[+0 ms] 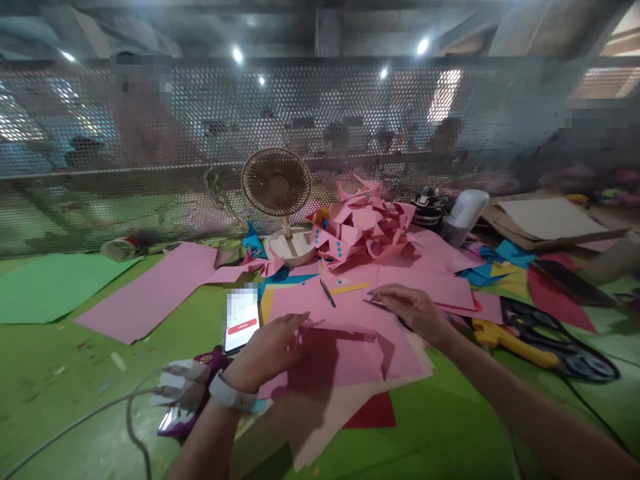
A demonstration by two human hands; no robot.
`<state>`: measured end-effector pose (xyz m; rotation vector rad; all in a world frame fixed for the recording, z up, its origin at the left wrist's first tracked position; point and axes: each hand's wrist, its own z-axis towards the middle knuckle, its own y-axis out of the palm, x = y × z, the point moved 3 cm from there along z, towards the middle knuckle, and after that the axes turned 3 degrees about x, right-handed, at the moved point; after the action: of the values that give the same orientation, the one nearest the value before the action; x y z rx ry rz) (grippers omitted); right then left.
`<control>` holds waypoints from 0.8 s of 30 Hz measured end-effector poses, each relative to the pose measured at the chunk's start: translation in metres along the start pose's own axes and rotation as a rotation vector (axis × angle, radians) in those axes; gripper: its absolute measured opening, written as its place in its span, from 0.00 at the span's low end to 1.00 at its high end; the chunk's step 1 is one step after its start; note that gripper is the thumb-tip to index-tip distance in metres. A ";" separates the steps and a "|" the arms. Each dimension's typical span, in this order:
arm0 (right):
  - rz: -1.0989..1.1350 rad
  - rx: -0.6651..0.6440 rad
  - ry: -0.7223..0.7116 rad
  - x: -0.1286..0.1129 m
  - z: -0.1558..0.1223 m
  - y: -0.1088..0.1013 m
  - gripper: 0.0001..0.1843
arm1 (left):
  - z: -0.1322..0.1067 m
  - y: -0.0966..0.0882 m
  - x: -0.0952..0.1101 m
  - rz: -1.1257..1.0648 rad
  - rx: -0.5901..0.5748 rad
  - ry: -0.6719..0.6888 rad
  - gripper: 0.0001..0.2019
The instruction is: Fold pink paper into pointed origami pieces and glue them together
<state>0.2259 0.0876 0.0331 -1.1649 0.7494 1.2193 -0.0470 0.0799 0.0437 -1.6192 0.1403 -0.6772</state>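
My left hand (273, 350), with a pale watch band (231, 391) at its wrist, reaches over the left side of a pink paper sheet (345, 357). Its fingers are stretched out and apart. The sheet's upper edge and right side are folded up, casting a shadow. To the right, my right hand (413, 308) has its fingers bent together over a slim dark pointed tool (379, 306). Part of that tool is hidden under the hand, and its kind is unclear. Between the hands, a small dark pen-like stick (327, 293) lies on pink paper beside a yellow strip (350, 288).
A small fan (277, 183) stands behind, beside a heap of folded pink paper shapes (365, 223). At left are a phone (242, 320), a charger plug with cables (183, 383), and pink (155, 290) and green sheets (55, 283). A yellow-handled tool (515, 343) lies right.
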 end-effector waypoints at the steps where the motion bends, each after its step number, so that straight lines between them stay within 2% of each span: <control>1: 0.092 0.038 0.056 -0.001 0.004 -0.006 0.13 | 0.000 0.000 0.000 0.008 0.009 -0.009 0.30; 3: 0.257 0.113 0.133 -0.002 0.010 -0.018 0.13 | 0.000 -0.001 0.000 0.027 -0.003 -0.029 0.30; 6: 0.379 0.244 0.131 -0.004 0.015 -0.038 0.10 | 0.001 0.000 0.000 0.041 -0.027 -0.054 0.28; 9: 0.376 0.368 0.079 -0.010 0.014 -0.055 0.09 | 0.003 0.001 -0.002 0.020 0.035 -0.051 0.25; 12: 0.276 0.405 0.066 -0.022 0.005 -0.076 0.10 | 0.005 0.001 -0.002 0.011 0.142 0.004 0.21; 15: 0.024 0.334 0.118 -0.027 -0.015 -0.107 0.12 | 0.006 -0.003 0.002 0.042 0.256 0.034 0.19; 18: -0.383 0.164 0.177 -0.016 -0.047 -0.144 0.15 | 0.007 -0.007 0.006 -0.014 0.297 -0.039 0.17; 21: -0.828 0.117 0.190 0.006 -0.084 -0.178 0.19 | 0.007 -0.007 0.010 -0.098 0.219 -0.126 0.16; 24: -1.029 0.104 0.175 0.027 -0.110 -0.194 0.22 | 0.009 -0.005 0.016 -0.122 0.130 -0.155 0.15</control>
<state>0.4343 0.0036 0.0292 -1.3155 0.2368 0.2192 -0.0313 0.0809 0.0538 -1.5573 -0.1143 -0.6379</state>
